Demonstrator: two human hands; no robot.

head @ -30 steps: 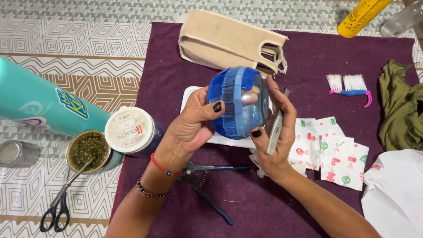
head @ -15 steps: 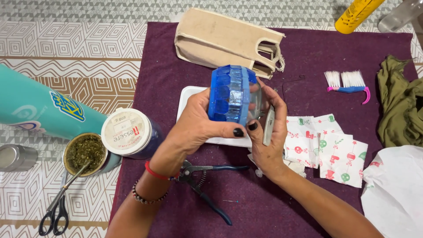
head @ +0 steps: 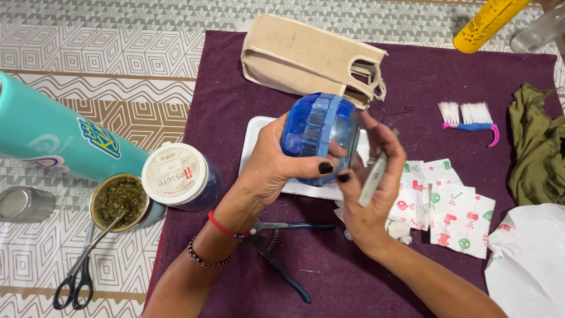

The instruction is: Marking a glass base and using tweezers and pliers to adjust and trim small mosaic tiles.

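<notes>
A ribbed blue plastic container (head: 318, 135) is held above a white tray (head: 253, 147), the left hand (head: 276, 168) clamped around it; the right hand (head: 371, 194) steadies it while pinching a thin metal tool (head: 372, 179); pliers (head: 276, 250) lie just below on the purple cloth (head: 223, 88)

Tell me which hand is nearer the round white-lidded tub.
Left. The left hand grips the blue container just right of the white-lidded tub, apart from it. The right hand, holding a slim grey tool, is farther right, beyond the container.
</notes>
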